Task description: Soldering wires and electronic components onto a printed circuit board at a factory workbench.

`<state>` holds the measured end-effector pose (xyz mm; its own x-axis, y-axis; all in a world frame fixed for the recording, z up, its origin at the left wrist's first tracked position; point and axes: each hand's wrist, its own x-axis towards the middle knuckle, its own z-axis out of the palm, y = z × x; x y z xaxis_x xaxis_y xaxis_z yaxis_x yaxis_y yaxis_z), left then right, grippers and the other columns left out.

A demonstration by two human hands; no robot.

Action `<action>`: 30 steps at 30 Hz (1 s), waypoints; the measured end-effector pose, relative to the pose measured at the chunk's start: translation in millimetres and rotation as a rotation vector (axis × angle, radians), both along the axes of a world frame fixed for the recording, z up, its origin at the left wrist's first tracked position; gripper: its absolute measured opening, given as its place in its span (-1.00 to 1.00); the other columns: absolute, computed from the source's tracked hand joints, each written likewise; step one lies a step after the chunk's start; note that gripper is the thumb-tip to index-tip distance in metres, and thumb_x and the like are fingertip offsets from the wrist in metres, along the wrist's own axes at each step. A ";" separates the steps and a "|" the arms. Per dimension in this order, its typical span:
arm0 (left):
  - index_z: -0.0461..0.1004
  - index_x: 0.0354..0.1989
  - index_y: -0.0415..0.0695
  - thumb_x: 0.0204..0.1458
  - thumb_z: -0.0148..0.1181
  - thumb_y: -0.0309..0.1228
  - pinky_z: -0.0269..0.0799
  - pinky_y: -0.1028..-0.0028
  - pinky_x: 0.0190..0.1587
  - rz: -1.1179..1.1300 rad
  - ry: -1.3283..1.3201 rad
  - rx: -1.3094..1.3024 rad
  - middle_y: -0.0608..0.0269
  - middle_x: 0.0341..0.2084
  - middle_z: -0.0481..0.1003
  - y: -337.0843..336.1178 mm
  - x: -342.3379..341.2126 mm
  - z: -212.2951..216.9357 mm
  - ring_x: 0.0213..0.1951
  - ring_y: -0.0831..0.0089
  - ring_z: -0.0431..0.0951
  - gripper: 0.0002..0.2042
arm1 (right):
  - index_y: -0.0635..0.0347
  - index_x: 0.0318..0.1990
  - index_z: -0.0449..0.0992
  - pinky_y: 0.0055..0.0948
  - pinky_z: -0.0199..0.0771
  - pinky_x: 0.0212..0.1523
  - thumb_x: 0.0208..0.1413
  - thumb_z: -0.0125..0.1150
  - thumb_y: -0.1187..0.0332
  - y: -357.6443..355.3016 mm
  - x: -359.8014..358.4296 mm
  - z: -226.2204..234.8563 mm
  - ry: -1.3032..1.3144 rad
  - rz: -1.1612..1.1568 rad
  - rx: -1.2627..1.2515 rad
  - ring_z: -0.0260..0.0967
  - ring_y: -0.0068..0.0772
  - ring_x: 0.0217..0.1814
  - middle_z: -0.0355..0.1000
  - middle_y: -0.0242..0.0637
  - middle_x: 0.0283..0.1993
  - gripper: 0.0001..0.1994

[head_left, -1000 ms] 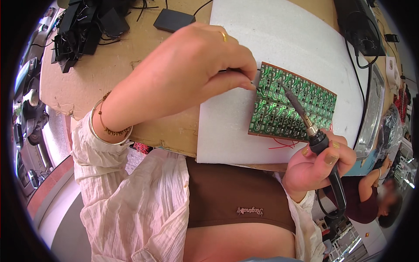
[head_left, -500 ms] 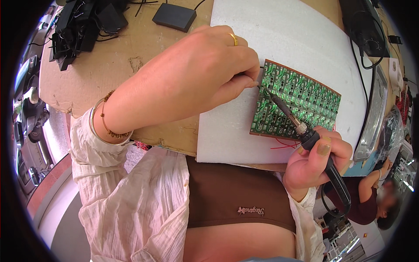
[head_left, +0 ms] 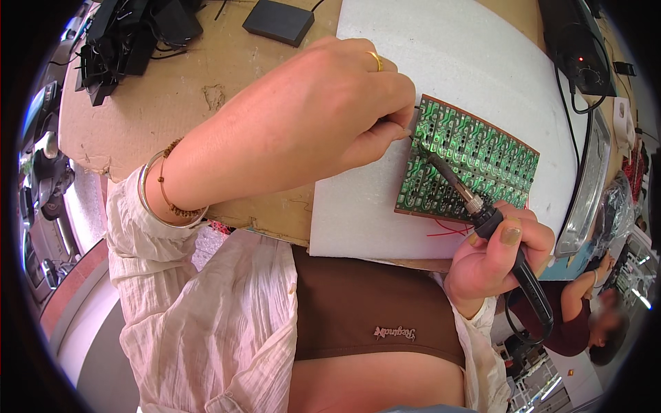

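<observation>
Soldering seems underway

Right hand (head_left: 500,255) grips a black-handled soldering iron (head_left: 489,221), tip near the left edge of a rectangular green circuit board (head_left: 482,155) on white foam sheet (head_left: 358,213). Beyond, left hand (head_left: 348,100) pinches, apparently, thin dark wire (head_left: 412,137); next calls for steadiness.

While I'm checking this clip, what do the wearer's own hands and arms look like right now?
The left hand wears a gold-coloured ring; its wrist has a silver-coloured bangle and a brown beaded bracelet. The right hand shows gold-toned nail polish. Both are gloveless, with loose, crinkled off-white sleeves.
</observation>
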<state>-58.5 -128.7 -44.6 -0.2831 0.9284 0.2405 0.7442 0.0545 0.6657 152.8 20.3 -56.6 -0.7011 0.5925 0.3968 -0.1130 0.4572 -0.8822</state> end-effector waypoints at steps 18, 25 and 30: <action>0.50 -0.41 -0.17 -0.11 0.27 -0.59 0.38 0.40 -0.34 -0.008 -0.022 -0.012 0.28 -0.49 0.43 -1.3 -0.4 -1.0 -0.36 0.34 0.43 -0.90 | 0.22 -0.25 0.24 -0.54 0.16 -0.63 0.22 0.16 0.27 -3.2 -5.2 -2.7 0.177 -0.078 -0.022 0.08 -0.59 -0.68 0.26 -0.25 -0.56 -0.75; 0.50 -0.40 -0.17 -0.11 0.27 -0.58 0.38 0.37 -0.30 -0.020 -0.015 0.018 0.27 -0.47 0.46 -1.4 -1.9 -1.2 -0.34 0.30 0.44 -0.90 | 0.19 -0.28 0.25 -0.55 0.13 -0.65 0.24 0.15 0.23 -2.3 -8.1 -1.5 0.273 -0.180 -0.003 0.04 -0.58 -0.70 0.22 -0.27 -0.58 -0.74; 0.52 -0.35 -0.18 -0.11 0.34 -0.51 0.39 0.38 -0.28 -0.012 -0.037 0.104 0.24 -0.43 0.47 -0.1 -1.1 -0.1 -0.31 0.27 0.45 -0.85 | 0.19 -0.29 0.24 -0.57 0.07 -0.67 0.22 0.16 0.21 -6.0 -6.8 0.6 0.252 -0.184 -0.008 0.02 -0.60 -0.72 0.22 -0.27 -0.58 -0.72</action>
<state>-59.5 -128.8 -44.7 -0.2829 0.9023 0.3252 0.7194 -0.0246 0.6941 146.0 14.3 -56.0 -0.4619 0.7041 0.5394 -0.2446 0.4834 -0.8405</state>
